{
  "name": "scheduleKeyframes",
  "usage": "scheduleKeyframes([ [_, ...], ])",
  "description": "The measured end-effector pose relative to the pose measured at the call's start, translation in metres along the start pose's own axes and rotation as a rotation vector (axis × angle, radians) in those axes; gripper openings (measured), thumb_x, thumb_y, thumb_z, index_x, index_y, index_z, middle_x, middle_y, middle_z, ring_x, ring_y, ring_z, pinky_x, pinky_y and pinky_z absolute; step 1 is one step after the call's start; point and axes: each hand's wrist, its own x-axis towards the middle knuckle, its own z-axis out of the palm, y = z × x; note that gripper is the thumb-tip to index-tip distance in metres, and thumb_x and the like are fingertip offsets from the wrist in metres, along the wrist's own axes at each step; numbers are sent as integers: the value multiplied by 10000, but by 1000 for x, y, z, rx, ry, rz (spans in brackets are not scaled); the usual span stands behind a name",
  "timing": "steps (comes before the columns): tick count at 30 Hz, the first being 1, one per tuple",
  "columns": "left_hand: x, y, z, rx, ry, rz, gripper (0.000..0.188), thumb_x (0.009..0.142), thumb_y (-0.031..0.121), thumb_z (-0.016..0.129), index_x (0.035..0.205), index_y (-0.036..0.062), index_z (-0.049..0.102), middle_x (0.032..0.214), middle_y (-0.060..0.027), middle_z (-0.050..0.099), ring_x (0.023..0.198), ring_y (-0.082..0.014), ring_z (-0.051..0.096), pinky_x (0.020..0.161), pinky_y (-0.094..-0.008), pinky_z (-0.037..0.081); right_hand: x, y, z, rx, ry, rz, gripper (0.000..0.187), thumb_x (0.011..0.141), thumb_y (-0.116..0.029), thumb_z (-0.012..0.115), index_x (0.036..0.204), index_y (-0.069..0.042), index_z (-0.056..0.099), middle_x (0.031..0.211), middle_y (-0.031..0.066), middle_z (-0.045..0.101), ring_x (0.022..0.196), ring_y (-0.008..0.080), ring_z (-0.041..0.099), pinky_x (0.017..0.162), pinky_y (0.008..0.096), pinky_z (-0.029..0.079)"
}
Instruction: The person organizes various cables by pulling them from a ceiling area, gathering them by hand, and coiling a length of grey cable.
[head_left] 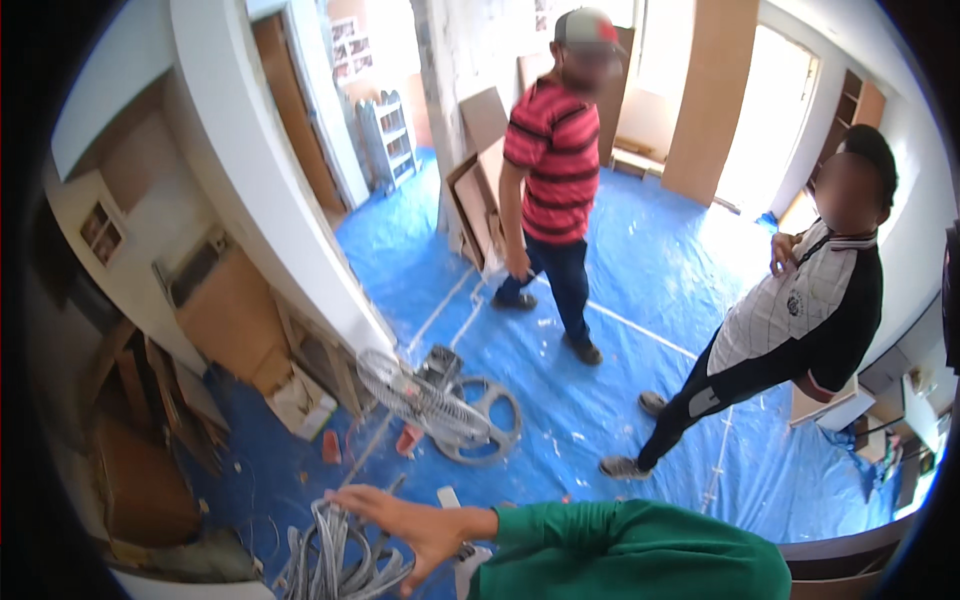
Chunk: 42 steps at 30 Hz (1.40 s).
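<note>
My right hand [425,535], in a green sleeve, reaches leftward from the lower right. Its fingers are stretched out and its thumb stands apart from them. Right beside and partly under the fingers is a bundle of looped grey cable or tubing [322,560]. Whether the fingertips touch it, I cannot tell. Some thin pale strands [262,530] lie left of the bundle. Behind the wrist, a flat pale piece [447,497] shows in part. My left hand is out of the picture.
A pedestal fan [425,400] with a round base lies on the blue floor sheeting [560,430], near pink slippers [332,447]. One person [555,160] in a striped red shirt stands ahead; another [775,310] stands at right. Boards and cardboard [235,315] lean at left beside a white pillar [265,170].
</note>
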Motion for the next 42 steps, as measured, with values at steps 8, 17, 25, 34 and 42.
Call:
scheduleKeyframes([
  [8, 17, 1, -4, -64, 109, 184, 470, 755, 294, 701, 1055, -10, 506, 916, -124, 533, 796, -268, 524, 696, -380, 431, 11, -31, 13, 464, 68, 27, 1270, 577, -620, 772, 1448, -54, 41, 1410, 167, 242, 1320, 272, 240, 1048, 442, 276],
  [17, 44, -7, 30, -238, 332, 88, 568, 694, 307, 747, 1103, -9, 510, 978, -129, 542, 879, -255, 536, 786, -378, 442, 36, -33, -7, 93, 45, -205, 1167, 557, -565, 809, 1397, -3, 224, 1360, 205, 294, 1275, 324, 303, 1041, 423, 273],
  [25, 79, 11, 44, -390, 354, 134, 683, 633, 304, 791, 1159, -20, 500, 1053, -133, 556, 977, -239, 540, 851, -361, 446, 46, -47, -9, 423, -82, -141, 1182, 570, -583, 783, 1405, 0, 181, 1446, 183, 223, 1348, 361, 162, 1087, 455, 175],
  [34, 141, 49, 76, -1051, 65, 96, 863, 523, 286, 857, 1225, -43, 478, 1118, -114, 576, 1054, -193, 550, 910, -302, 441, 78, -18, -44, 368, 6, 136, 1043, 526, -284, 875, 1359, -3, 314, 1306, 126, 407, 1220, 225, 380, 1025, 343, 310],
  [42, 149, 42, 63, -1088, -121, 140, 820, 501, 101, 827, 1232, -45, 484, 944, -27, 588, 830, -106, 583, 796, -229, 469, 72, -10, -22, 44, -149, 118, 947, 497, -272, 861, 1262, 24, 387, 1160, 111, 463, 1095, 224, 453, 922, 333, 384],
])
